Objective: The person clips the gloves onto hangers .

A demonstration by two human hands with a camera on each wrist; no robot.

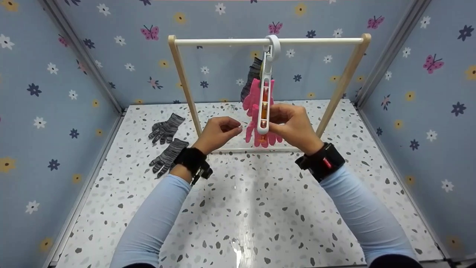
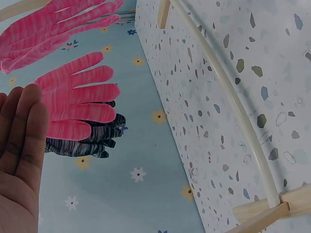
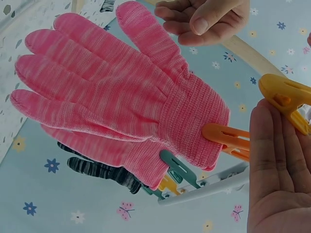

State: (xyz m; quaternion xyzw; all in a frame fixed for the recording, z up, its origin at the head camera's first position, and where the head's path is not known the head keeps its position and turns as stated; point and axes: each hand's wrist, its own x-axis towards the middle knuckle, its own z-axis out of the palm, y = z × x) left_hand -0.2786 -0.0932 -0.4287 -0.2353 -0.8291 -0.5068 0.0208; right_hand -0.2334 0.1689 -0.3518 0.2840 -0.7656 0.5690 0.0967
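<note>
A white clip hanger (image 1: 264, 80) hangs from the rack's top rail, seen end-on. Two pink knit gloves (image 3: 112, 82) hang from it, the nearer one's cuff in an orange clip (image 3: 226, 138); a green clip (image 3: 180, 170) is at the cuff behind. A dark grey striped glove (image 1: 253, 76) hangs farther back. My right hand (image 1: 292, 124) is at the hanger's near end, fingertips on a yellow clip (image 3: 286, 97) in a pinch; its thumb is outside the right wrist view. My left hand (image 1: 219, 132) is left of the pink gloves, apart from them, holding nothing.
Two grey striped gloves (image 1: 167, 128) lie on the speckled tabletop at the left. The wooden rack (image 1: 344, 85) straddles the middle, with a low white crossbar (image 2: 233, 97). Flowered blue panels (image 1: 41, 111) enclose the back and sides.
</note>
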